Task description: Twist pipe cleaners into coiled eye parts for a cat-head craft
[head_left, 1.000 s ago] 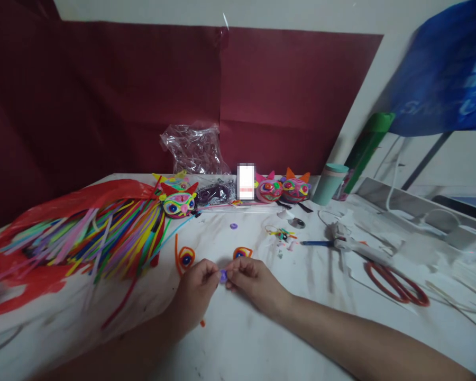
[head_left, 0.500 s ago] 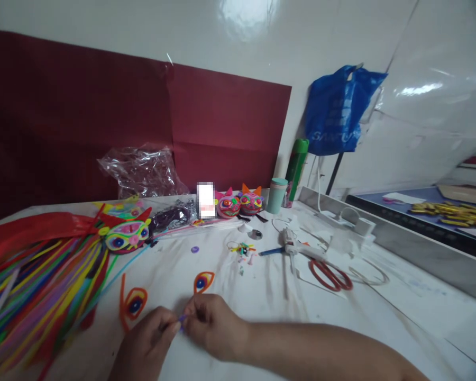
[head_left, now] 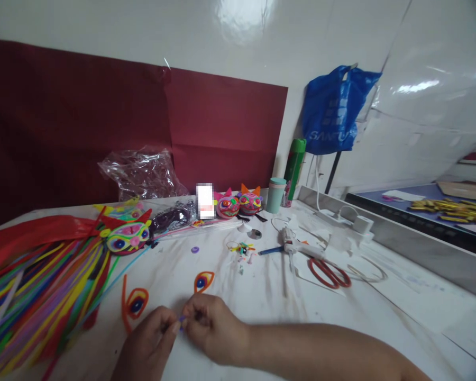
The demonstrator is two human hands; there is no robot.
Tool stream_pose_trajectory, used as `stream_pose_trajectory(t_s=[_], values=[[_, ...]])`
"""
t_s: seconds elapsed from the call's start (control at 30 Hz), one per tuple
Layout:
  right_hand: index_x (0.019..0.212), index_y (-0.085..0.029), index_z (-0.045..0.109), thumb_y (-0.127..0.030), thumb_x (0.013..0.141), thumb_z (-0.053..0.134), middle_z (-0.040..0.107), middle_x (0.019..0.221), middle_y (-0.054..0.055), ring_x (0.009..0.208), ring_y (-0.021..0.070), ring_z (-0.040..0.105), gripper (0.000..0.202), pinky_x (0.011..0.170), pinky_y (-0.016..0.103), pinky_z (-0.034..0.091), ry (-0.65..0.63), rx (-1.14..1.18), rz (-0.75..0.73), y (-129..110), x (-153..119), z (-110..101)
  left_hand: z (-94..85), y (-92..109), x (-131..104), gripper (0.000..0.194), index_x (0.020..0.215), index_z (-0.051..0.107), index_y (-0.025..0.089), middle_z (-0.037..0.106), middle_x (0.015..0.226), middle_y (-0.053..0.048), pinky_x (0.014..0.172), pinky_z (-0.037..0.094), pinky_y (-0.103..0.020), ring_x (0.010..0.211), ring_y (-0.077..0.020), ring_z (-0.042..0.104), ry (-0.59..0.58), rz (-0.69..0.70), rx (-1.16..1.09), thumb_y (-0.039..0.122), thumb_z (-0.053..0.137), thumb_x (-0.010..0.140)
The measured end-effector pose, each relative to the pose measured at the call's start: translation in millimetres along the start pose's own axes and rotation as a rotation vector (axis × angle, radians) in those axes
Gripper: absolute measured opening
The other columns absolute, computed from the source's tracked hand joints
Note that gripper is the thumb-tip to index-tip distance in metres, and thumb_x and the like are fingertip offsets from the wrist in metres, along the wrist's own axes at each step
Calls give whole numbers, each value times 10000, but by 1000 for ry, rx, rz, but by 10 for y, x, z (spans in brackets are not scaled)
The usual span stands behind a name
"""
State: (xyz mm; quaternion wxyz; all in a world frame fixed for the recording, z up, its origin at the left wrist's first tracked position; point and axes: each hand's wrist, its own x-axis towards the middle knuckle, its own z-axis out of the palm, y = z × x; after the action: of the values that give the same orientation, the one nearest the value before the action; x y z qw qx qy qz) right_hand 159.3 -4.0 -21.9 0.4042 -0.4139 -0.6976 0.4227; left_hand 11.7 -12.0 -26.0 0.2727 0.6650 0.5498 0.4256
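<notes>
My left hand (head_left: pixel 150 338) and my right hand (head_left: pixel 212 328) meet low in the view with fingertips pinched together. Between them is a small purple pipe cleaner (head_left: pixel 181 320), mostly covered by the fingers. Just beyond my right hand lies an eye shape (head_left: pixel 201 282) with an orange outline, yellow ring and blue centre. A second orange eye shape (head_left: pixel 136 305), with a long strip on its left, rests beside my left hand. Farther back on the table sits a small purple coil (head_left: pixel 195 250).
At left lies a colourful animal head (head_left: pixel 127 237) with many ribbons (head_left: pixel 51 286). Two smaller heads (head_left: pixel 238 203) stand at the back near a green cup (head_left: pixel 276 196). To the right are a glue gun (head_left: pixel 297 246), red-handled scissors (head_left: pixel 329 274) and cables.
Both hands keep the same pinch on the purple pipe cleaner, with almost no movement. The camera view has shifted slightly.
</notes>
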Motion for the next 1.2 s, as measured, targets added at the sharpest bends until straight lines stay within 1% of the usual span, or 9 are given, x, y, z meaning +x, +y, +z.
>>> stream_pose_trajectory(t_s=[0.13, 0.23, 0.4, 0.47, 0.57, 0.87, 1.0, 1.1, 1.2], values=[[677, -152, 590, -112, 686, 506, 496, 587, -30, 506, 73, 422, 93, 464, 162, 322, -139, -274, -149, -119, 69, -139, -5, -64, 5, 199, 770, 527, 222, 605, 710, 8, 637, 500, -240, 690, -172, 587, -47, 1, -125, 416, 528, 724], [674, -162, 630, -90, 665, 554, 573, 602, -26, 544, 86, 492, 105, 524, 167, 371, -246, -521, -131, -134, 289, -326, 2, -65, 0, 235, 917, 503, 216, 603, 813, -23, 708, 503, -266, 778, -180, 592, 9, 61, -99, 374, 522, 743], [862, -125, 633, -161, 806, 526, 641, 864, 56, 789, 162, 584, 126, 711, 262, 448, -26, -694, 136, 130, 908, -695, 11, -22, -50, 136, 889, 513, 199, 548, 763, -18, 689, 487, -275, 738, -165, 560, -39, 258, 65, 245, 478, 766], [992, -130, 576, -274, 863, 498, 601, 983, 53, 834, 165, 586, 208, 723, 331, 488, -1, -723, 230, 274, 1128, -788, 9, -16, -73, 112, 869, 505, 198, 539, 788, -21, 701, 474, -274, 745, -158, 542, -91, 308, 81, 182, 463, 767], [1068, -154, 546, -301, 869, 491, 559, 1086, 54, 904, 191, 572, 254, 756, 359, 494, 8, -750, 282, 432, 1320, -845, 4, -23, -94, 132, 854, 487, 197, 528, 820, -25, 723, 454, -272, 777, -156, 521, -163, 318, 98, 111, 447, 762], [1064, -157, 557, -245, 829, 560, 559, 1102, 67, 931, 175, 564, 251, 812, 368, 472, -37, -779, -34, 548, 1347, -723, -3, 13, -91, 155, 801, 457, 190, 523, 857, -37, 718, 438, -267, 796, -158, 512, -279, 293, 80, 50, 423, 745], [1106, -156, 522, -274, 870, 494, 539, 1129, 78, 956, 193, 555, 266, 802, 397, 474, 143, -816, -41, 501, 1524, -694, -30, 35, -110, 144, 788, 459, 188, 529, 845, -34, 716, 440, -266, 794, -156, 523, -306, 308, 110, 53, 424, 753], [1111, -160, 516, -281, 875, 485, 542, 1118, 75, 929, 183, 565, 267, 780, 383, 485, 247, -832, -28, 384, 1537, -806, -55, 59, -122, 135, 788, 480, 184, 546, 850, -42, 735, 444, -285, 821, -170, 534, -347, 338, 185, 62, 429, 761], [954, -131, 579, -273, 864, 498, 606, 935, 49, 800, 147, 584, 187, 718, 321, 484, 272, -872, -25, 254, 1293, -1051, -58, 62, -119, 136, 798, 511, 182, 564, 859, -49, 754, 448, -301, 843, -183, 543, -386, 377, 262, 70, 446, 758]])
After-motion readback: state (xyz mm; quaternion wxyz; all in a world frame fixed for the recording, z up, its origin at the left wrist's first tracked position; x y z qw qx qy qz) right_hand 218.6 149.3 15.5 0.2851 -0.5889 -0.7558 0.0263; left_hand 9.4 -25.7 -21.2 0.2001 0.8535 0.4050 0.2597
